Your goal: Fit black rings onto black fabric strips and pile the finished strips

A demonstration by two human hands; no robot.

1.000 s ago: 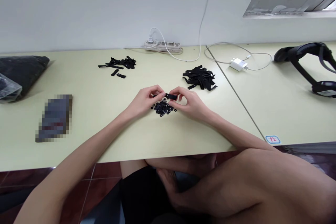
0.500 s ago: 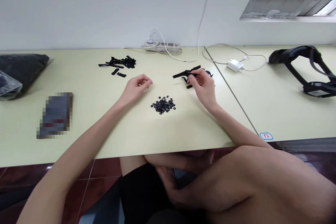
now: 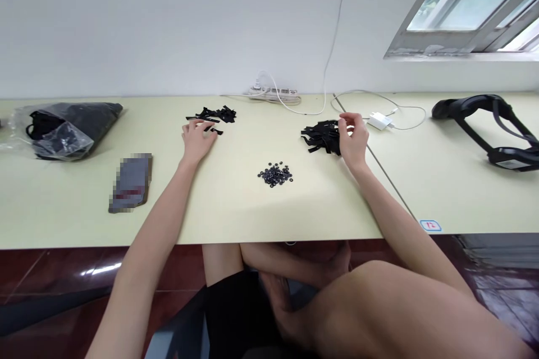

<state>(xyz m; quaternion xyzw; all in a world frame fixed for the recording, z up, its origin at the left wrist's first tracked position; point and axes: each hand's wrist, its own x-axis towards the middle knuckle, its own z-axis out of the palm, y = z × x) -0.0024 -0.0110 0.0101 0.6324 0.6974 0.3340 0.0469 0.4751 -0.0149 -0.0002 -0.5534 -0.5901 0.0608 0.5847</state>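
Note:
My left hand (image 3: 197, 138) lies flat on the pale table (image 3: 236, 207) with its fingers apart. Its fingertips touch the near edge of a small pile of black strips (image 3: 217, 114), with one loose strip right beside them. My right hand (image 3: 352, 139) rests against the right side of a larger heap of black strips (image 3: 320, 137). Its fingers are curled and pinched at the heap's upper edge, and whether they grip a strip is hidden. A little mound of small black rings (image 3: 275, 174) sits between the two hands, nearer to me, and neither hand touches it.
A clear bag of dark material (image 3: 67, 126) lies far left, and a blurred dark flat object (image 3: 131, 182) sits near it. A power strip (image 3: 273, 92), white charger (image 3: 379, 120) and cables run along the back. A black headset (image 3: 492, 123) rests on the adjoining table to the right.
The hands were together over the rings, holding a strip. They have parted: the left moved out to the left pile and flattened, the right went to the right heap.

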